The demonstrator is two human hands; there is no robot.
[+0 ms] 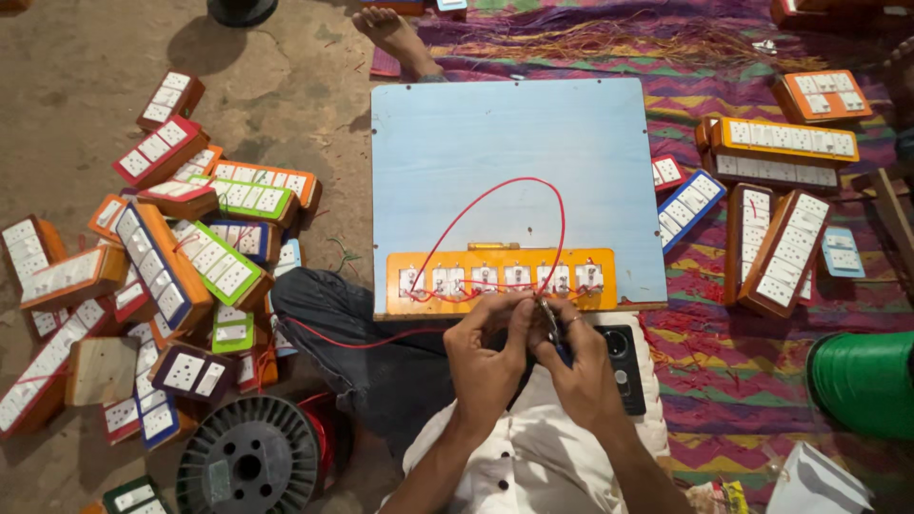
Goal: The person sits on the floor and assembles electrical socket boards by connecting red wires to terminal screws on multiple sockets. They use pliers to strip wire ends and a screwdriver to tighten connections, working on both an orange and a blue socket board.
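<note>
1. Bare dirt floor (286, 86) at left, crowded with switch boxes (190, 257) and a black spool (249, 464).
2. Light blue board (514, 143) on the lap, upper half bare.
3. Orange switch strip (500, 279) lies along the near edge, long axis left-right, red wire (495, 190) looping above.
4. Left hand (487, 354) pinches wire; right hand (581, 366) pinches a small tool (548, 322).
5. Patterned mat (762, 333) at right, green spool (862, 381).
</note>
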